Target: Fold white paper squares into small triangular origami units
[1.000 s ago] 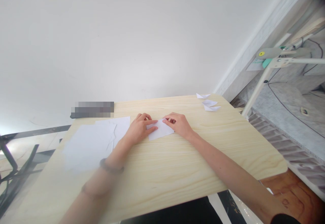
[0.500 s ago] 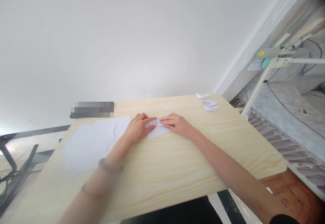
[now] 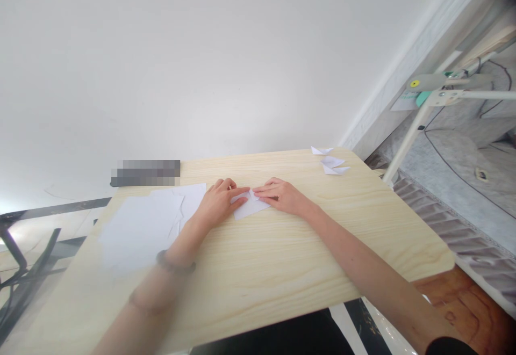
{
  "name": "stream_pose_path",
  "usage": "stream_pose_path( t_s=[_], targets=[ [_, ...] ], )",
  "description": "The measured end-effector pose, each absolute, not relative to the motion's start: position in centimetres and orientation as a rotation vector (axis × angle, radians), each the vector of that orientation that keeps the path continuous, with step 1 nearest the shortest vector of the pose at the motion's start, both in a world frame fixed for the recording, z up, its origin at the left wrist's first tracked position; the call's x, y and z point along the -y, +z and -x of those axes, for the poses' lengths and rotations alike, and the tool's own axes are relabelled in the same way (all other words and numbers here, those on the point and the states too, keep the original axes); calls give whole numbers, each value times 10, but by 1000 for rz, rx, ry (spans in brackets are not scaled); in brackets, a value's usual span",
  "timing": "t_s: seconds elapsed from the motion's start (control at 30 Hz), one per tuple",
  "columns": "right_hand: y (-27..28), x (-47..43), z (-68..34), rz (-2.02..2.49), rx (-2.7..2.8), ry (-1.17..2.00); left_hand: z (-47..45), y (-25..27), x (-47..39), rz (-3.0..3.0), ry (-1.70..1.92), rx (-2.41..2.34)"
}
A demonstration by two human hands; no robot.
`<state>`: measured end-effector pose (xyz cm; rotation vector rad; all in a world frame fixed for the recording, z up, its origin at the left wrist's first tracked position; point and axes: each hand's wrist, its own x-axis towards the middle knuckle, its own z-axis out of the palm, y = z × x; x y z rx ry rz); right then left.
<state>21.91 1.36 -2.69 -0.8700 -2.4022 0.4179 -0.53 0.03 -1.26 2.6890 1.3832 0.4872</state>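
A small white sheet of paper (image 3: 250, 211) lies on the table between my hands, its far edge folded over in part. My left hand (image 3: 220, 200) rests on its left side, index finger along the far edge and thumb nearer me, gripping it. From the right, my right hand (image 3: 285, 196) pinches the folded part with its fingers close together. The two hands' fingertips almost meet at the fold. Part of the paper is hidden beneath the fingers.
Several loose white sheets (image 3: 139, 226) are spread at the left of the wooden table (image 3: 258, 280). Folded paper pieces (image 3: 335, 171) lie at the far right. A dark, pixelated object (image 3: 145, 174) is at the back left. A wall (image 3: 226, 65) borders the far edge.
The fingers of my right hand have shifted very slightly over the fold, which looks flatter now. My left hand stays in nearly the same place.
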Motion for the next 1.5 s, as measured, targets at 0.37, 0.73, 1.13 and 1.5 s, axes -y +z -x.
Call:
stream_pose_path(
  t_s=[0.37,0.73,1.13,1.5],
  targets=[
    [-20,-7,-214,865,2539,106,0,-5,4,-2739,365,-1524],
    [-17,-6,-214,944,2461,148,-4,-10,4,-2623,530,-1519],
    [-23,-5,-200,1044,2218,427,-1,-19,-7,-2208,731,-1401],
    [-19,0,-199,980,2156,536,-7,-4,7,-1847,734,-1180]
  ],
)
